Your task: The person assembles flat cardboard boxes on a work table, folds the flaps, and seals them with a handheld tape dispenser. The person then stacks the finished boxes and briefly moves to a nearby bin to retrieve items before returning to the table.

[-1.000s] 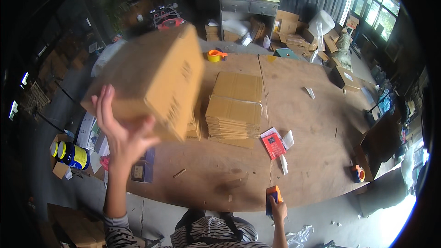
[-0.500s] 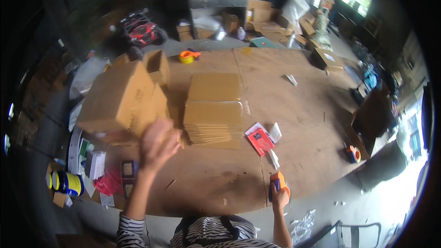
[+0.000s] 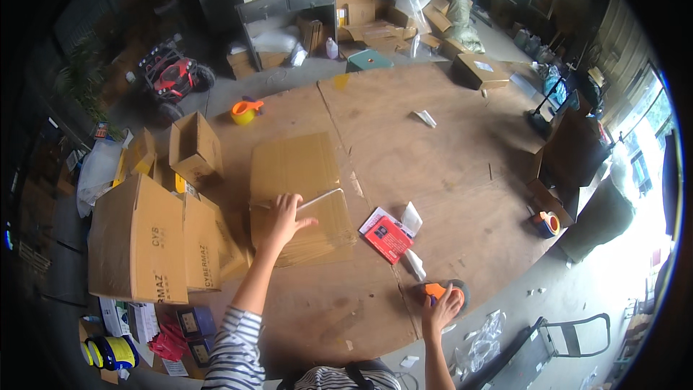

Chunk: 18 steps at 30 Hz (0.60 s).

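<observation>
My left hand (image 3: 287, 220) is over a bundle of flattened cardboard boxes (image 3: 294, 166), its fingertips by the pale strap (image 3: 321, 197) across it and its thumb spread away. Whether the fingertips touch the strap I cannot tell. By the table's front right edge, my right hand (image 3: 442, 308) grips an orange tape dispenser (image 3: 435, 291) with a dark roll. Left of the bundle stands a large brown carton (image 3: 137, 242), leaning close to another carton (image 3: 202, 242). A red card or booklet (image 3: 388, 238) lies between the bundle and the dispenser, with white paper scraps around it.
Small open cartons (image 3: 195, 148) stand at the table's left edge, near a yellow-and-orange tape dispenser (image 3: 245, 112). Another tape dispenser (image 3: 546, 224) sits at the right edge beside an open box (image 3: 567, 159). A hand trolley (image 3: 548, 347) is on the floor at right.
My left hand has left the large carton, now standing at left, and moved right onto the cardboard bundle. My right hand still holds the tape dispenser, now turned more sideways. The view has shifted.
</observation>
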Each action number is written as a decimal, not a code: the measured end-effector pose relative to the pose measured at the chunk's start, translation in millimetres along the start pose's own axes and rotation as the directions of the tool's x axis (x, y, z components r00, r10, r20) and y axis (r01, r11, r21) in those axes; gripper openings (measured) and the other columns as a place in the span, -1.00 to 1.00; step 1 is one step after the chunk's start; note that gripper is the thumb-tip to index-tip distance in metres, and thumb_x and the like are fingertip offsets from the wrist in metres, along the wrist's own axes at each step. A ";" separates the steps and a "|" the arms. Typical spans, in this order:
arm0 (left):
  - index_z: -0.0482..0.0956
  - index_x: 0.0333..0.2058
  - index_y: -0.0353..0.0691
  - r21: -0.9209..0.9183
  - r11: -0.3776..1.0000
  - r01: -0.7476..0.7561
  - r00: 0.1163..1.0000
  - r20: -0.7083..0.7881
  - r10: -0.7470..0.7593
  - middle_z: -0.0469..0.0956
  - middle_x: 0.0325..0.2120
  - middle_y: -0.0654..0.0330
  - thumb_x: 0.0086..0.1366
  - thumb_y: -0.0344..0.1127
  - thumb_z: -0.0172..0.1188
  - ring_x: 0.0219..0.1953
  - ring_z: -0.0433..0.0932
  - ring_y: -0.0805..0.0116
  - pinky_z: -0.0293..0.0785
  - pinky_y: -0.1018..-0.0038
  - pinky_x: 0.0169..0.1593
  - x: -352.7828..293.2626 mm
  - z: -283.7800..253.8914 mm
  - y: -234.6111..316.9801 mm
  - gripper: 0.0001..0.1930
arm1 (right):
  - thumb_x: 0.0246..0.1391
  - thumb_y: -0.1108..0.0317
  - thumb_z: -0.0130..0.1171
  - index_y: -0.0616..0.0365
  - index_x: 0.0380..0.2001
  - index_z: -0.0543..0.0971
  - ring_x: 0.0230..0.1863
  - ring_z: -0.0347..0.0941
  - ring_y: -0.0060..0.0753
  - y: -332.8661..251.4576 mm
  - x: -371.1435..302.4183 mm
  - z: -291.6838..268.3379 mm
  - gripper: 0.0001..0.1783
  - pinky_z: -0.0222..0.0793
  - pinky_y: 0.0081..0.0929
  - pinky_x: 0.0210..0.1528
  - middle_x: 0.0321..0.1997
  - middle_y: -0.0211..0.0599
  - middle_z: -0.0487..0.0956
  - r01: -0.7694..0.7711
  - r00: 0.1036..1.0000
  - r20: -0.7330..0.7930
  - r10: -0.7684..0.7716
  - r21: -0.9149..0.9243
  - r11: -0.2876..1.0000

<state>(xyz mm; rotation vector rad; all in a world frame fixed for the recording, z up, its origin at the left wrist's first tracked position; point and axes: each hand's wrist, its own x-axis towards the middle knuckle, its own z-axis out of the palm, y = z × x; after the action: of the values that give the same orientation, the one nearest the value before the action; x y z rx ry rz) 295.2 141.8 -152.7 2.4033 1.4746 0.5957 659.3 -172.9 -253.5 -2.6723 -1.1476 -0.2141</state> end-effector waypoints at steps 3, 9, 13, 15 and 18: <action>0.41 -0.21 -0.16 0.068 0.998 -0.011 0.994 0.105 0.004 0.45 -0.21 0.17 -0.17 0.41 0.46 -0.05 0.39 0.12 0.28 0.14 0.10 -18.9 -11.7 -3.4 -0.19 | 0.02 0.34 0.37 0.21 0.24 0.39 0.25 0.26 0.20 -77.5 36.7 -15.2 -0.30 0.19 0.00 0.31 0.18 0.09 0.41 0.104 0.972 0.120 -0.203 0.553 0.827; 0.52 -0.28 -0.12 0.102 0.988 0.113 0.984 0.123 -0.126 0.49 -0.13 0.17 -0.17 0.26 0.57 0.08 0.36 0.15 0.19 0.08 0.15 15.3 11.6 52.9 -0.33 | 0.26 0.17 0.29 0.08 0.41 0.23 0.36 0.22 -0.11 -242.5 121.0 50.5 -0.25 0.25 -0.21 0.32 0.36 -0.12 0.27 0.057 0.704 0.211 -0.679 0.935 0.349; 0.45 -0.27 -0.09 -0.041 0.995 0.091 0.996 0.002 -0.091 0.53 -0.31 0.25 -0.01 -0.03 0.56 -0.12 0.49 0.14 0.21 0.08 0.03 41.5 37.8 50.0 -0.50 | 0.28 0.12 0.26 -0.02 0.51 0.01 0.48 0.15 -0.14 -288.6 161.2 32.4 -0.10 0.29 -0.19 0.35 0.53 -0.13 0.08 -0.488 0.383 0.417 -0.824 0.849 0.203; 0.47 -0.29 -0.12 -0.197 0.980 0.021 0.999 0.041 -0.013 0.57 -0.34 0.21 0.01 -0.08 0.55 -0.19 0.53 0.12 0.30 0.11 -0.05 43.9 44.4 53.7 -0.55 | 0.28 0.17 0.27 -0.13 0.53 -0.10 0.50 0.11 -0.02 -270.6 173.8 46.1 -0.04 0.31 -0.14 0.35 0.54 -0.03 0.03 -0.445 0.374 0.450 -0.811 0.854 0.269; 0.50 -0.34 -0.19 -0.245 0.953 -0.176 0.984 -0.026 0.175 0.61 -0.40 0.16 0.05 -0.21 0.54 -0.33 0.57 0.05 0.43 0.17 -0.21 38.3 38.6 59.3 -0.63 | 0.02 0.16 0.50 -0.18 0.48 -0.02 0.45 0.08 0.01 -273.4 172.3 7.7 0.11 0.29 -0.08 0.35 0.41 -0.04 0.06 -0.478 0.300 0.587 -0.752 0.775 0.414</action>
<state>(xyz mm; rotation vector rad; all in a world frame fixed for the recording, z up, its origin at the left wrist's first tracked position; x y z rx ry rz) 375.4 149.0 -153.8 2.3498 1.1194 0.7740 578.3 131.9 -182.4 -1.2969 -1.1703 1.7889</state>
